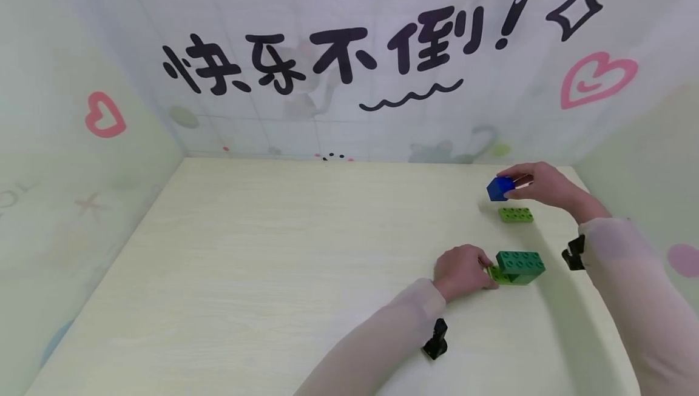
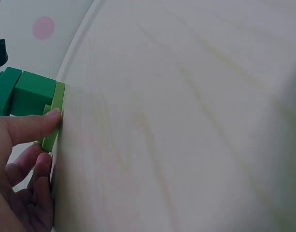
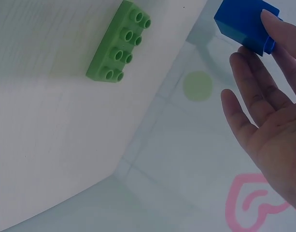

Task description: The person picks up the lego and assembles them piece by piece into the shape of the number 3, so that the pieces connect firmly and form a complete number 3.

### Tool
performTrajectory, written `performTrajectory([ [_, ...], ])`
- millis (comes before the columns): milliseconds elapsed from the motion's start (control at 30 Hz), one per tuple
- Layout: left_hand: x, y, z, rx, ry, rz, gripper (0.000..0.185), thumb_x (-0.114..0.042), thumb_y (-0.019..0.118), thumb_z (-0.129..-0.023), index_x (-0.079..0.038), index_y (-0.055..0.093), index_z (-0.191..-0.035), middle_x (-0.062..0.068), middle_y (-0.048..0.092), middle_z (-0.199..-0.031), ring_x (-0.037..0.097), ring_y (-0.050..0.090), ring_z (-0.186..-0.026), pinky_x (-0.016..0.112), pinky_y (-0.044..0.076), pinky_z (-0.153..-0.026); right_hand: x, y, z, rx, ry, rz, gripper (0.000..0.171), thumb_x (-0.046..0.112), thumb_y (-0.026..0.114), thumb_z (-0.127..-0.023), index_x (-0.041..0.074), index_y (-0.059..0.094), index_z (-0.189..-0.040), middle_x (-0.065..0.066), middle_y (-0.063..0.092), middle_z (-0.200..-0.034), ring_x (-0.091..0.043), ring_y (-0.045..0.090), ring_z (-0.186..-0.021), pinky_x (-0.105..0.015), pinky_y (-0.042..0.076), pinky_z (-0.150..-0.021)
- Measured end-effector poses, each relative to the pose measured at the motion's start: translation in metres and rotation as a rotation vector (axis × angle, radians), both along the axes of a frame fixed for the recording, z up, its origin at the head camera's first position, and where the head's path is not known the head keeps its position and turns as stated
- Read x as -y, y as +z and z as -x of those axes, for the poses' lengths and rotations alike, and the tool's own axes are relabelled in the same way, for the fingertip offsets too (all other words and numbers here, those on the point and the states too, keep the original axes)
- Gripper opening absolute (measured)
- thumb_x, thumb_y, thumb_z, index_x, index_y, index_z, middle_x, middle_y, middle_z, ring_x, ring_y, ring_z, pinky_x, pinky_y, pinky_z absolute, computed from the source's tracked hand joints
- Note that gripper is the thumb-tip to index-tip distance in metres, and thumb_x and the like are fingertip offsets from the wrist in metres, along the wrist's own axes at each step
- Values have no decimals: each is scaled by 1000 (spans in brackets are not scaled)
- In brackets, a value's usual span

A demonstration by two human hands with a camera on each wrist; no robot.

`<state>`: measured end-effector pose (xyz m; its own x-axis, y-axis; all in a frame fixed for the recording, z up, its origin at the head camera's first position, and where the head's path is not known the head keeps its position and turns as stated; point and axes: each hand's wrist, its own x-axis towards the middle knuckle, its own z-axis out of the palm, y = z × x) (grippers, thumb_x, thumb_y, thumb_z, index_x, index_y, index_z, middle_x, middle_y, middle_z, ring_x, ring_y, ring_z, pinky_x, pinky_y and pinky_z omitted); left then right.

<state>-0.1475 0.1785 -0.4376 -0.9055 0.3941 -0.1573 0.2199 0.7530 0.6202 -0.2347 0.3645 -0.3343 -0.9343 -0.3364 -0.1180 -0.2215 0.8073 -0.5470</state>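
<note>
In the head view my right hand (image 1: 537, 185) holds a blue toy building brick (image 1: 499, 189) above the far right of the table. Its thumb and fingers pinch the studded end, as the right wrist view shows of the blue brick (image 3: 245, 24). Just below it on the table lies a loose light green brick (image 1: 516, 214) with studs up. Nearer, my left hand (image 1: 461, 271) pinches the end of a light green base brick (image 2: 57, 96). Dark green bricks (image 1: 520, 261) stand stacked on that base. Part of the base is hidden by the fingers.
A pale wooden table (image 1: 246, 250) spreads to the left of both hands. Behind it hangs a white printed cloth (image 1: 338, 123), and cloth walls flank both sides. Black wrist mounts (image 1: 436, 340) sit by the sleeves.
</note>
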Motion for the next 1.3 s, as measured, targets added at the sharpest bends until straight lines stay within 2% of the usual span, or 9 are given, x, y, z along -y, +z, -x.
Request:
performTrajectory([
  [200, 4, 2, -1, 11, 2, -16, 25, -37, 82, -65, -30, 71, -87, -22, 58, -77, -3, 49, -65, 18, 36, -57, 3, 7, -11, -32, 19, -13, 45, 13, 67, -84, -6, 53, -122, -27, 55, -113, -38, 55, -99, -48, 46, -81],
  [500, 5, 4, -1, 10, -16, -24, 25, -35, 81, -66, -28, 71, -88, -21, 58, -76, -2, 47, -64, 18, 36, -57, 1, 10, -33, -102, 52, -27, 42, 14, 68, -83, -4, 57, -119, -23, 59, -111, -34, 57, -96, -48, 45, -82],
  [633, 6, 5, -1, 10, -17, -21, 25, -35, 81, -66, -28, 71, -88, -21, 58, -75, -2, 47, -64, 18, 35, -57, 1, 10, -40, -101, 54, -13, 42, 15, 68, -83, -3, 57, -119, -21, 60, -109, -34, 57, -95, -53, 41, -85],
  [833, 7, 6, -2, 19, -10, -28, 25, -35, 81, -66, -27, 72, -88, -20, 57, -74, -2, 47, -63, 18, 35, -57, 0, 10, -49, -103, 65, -21, 42, 15, 69, -82, -3, 57, -119, -19, 60, -108, -31, 58, -94, -52, 41, -85],
  [900, 7, 7, -3, 26, -5, -31, 24, -34, 81, -66, -27, 72, -87, -20, 58, -74, -1, 47, -63, 18, 35, -57, 0, 10, -53, -124, 74, -28, 41, 14, 70, -82, -3, 58, -117, -17, 61, -107, -29, 59, -92, -48, 44, -84],
  [1000, 7, 7, -4, 25, -4, -36, 24, -34, 82, -66, -26, 72, -87, -20, 58, -74, -1, 47, -63, 18, 35, -57, -3, 10, -58, -146, 85, -43, 40, 14, 71, -80, -2, 60, -116, -15, 62, -105, -24, 60, -89, -32, 47, -80],
  [1100, 7, 7, -4, 21, -4, -40, 25, -33, 82, -66, -27, 72, -87, -20, 58, -74, -2, 47, -63, 18, 35, -57, -5, 11, -65, -143, 83, -60, 40, 16, 72, -80, 0, 61, -115, -11, 63, -104, -16, 60, -87, -19, 44, -76],
  [1300, 6, 5, -4, 15, -3, -39, 24, -34, 82, -65, -27, 71, -86, -21, 58, -74, -2, 47, -63, 18, 35, -57, -6, 13, -78, -128, 82, -77, 40, 19, 73, -79, 3, 62, -114, -6, 63, -103, -9, 58, -85, -23, 45, -76],
])
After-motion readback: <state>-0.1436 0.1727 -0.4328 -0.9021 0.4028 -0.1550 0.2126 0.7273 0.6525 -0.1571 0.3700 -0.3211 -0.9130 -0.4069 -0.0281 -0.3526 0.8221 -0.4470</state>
